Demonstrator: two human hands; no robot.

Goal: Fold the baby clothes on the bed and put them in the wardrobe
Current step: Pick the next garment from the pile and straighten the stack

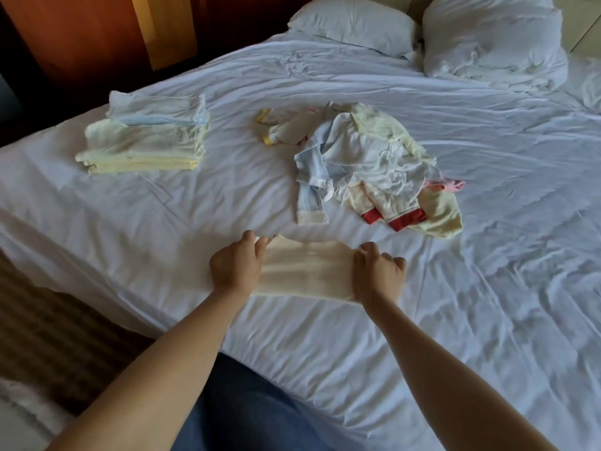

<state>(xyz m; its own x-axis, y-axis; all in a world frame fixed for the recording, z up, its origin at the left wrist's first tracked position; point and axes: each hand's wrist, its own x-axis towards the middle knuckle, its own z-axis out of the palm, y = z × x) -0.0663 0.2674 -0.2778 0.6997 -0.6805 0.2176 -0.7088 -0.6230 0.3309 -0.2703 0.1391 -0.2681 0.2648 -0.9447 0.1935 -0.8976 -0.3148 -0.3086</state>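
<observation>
White and wrinkled, the bedsheet (471,320) fills most of the frame. One pillow (351,24) lies at the top centre and a second pillow (494,40) at the upper right. A reddish wooden panel (81,37) stands in the upper left corner.

In the lower middle a cream garment (305,271) is stretched sideways between the two hands, low over the sheet. The left hand (235,265) clutches its left edge with curled fingers. The right hand (379,271) clutches its right edge the same way, knuckles up.

Toward the upper left sits a folded stack (143,141), pale yellow below and white with blue trim on top. Near the centre, just above the hands and apart from the garment, lies a loose pile (367,164) of white, blue, yellow and pink clothes, with red cuffs at its lower edge.

Blue jeans (244,411) show at the bottom edge.
</observation>
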